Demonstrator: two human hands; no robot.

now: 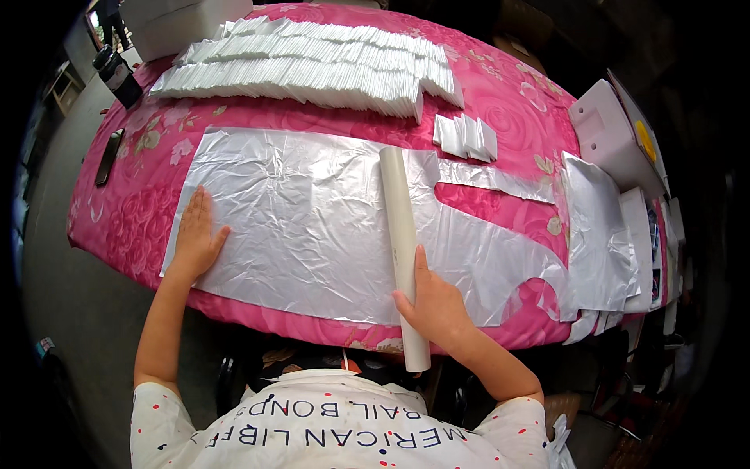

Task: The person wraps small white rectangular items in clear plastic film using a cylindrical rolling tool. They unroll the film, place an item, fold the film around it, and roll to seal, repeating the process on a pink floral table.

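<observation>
Mostly pink floral tblcloth (144, 230) under silvery plastic sheet (289, 215); grey flr (55, 234) L.

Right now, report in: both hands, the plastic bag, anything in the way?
Left hand flat on silvery plastic bag. Right hand on off-white tube lying across it. Bag spread out, creased. Folded white stacks beyond, clear of bag.

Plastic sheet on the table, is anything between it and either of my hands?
Nothing visible at your left hand, which lies flat on the plastic sheet. At your right hand, the pale tube is in the way: it lies across the sheet, with that hand holding it.
</observation>
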